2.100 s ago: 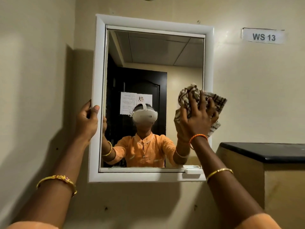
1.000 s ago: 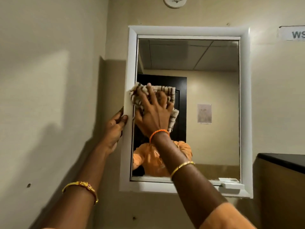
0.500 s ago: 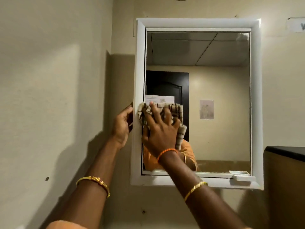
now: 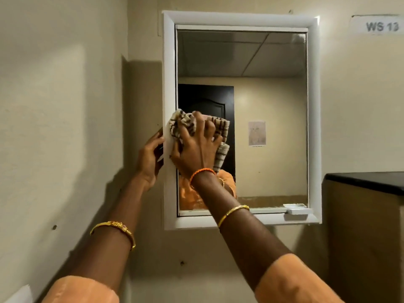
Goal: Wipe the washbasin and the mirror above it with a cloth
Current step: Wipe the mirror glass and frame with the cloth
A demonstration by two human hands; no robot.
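A white-framed mirror (image 4: 273, 132) hangs on the beige wall ahead. My right hand (image 4: 196, 152) presses a bunched checked cloth (image 4: 181, 123) against the left part of the glass, and the cloth overlaps the frame's left edge. My left hand (image 4: 150, 158) grips the outer left side of the frame at the same height, its fingers wrapped behind the edge. The washbasin is out of view.
A dark-topped counter or partition (image 4: 367, 180) juts in at the right, just below mirror height. A small white tray (image 4: 295, 208) sits on the mirror's lower right ledge. A "WS 13" label (image 4: 381, 26) is on the wall, upper right. A side wall stands close on the left.
My right hand carried the cloth from the mirror's right side to its left edge, then down a little and onto the frame. My left hand stayed on the frame's left side.
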